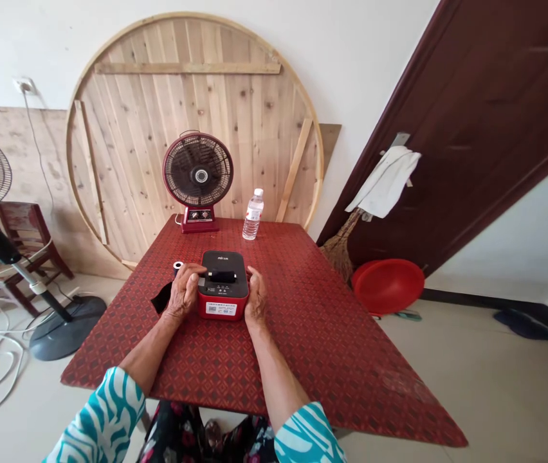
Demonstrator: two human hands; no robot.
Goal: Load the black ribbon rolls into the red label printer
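A red box with a black top (224,307) stands near the middle of the patterned red table (303,334). Across its top lies a small dark cylindrical piece (222,276) with light ends. My left hand (186,292) rests against the box's left side, its fingers reaching over the top edge. Against the right side is my right hand (255,297), fingers pointing up and forward. Together they hold the box between them. Just beyond my left hand sits a small roll with a white end (178,265), and a black strap or cloth (161,299) lies left of it.
A red fan (198,177) and a clear water bottle (253,217) stand at the table's far edge. Behind leans a round wooden panel (197,103). A standing fan (64,328) and chair (26,238) are left; a red basin (388,286) is on the floor at right.
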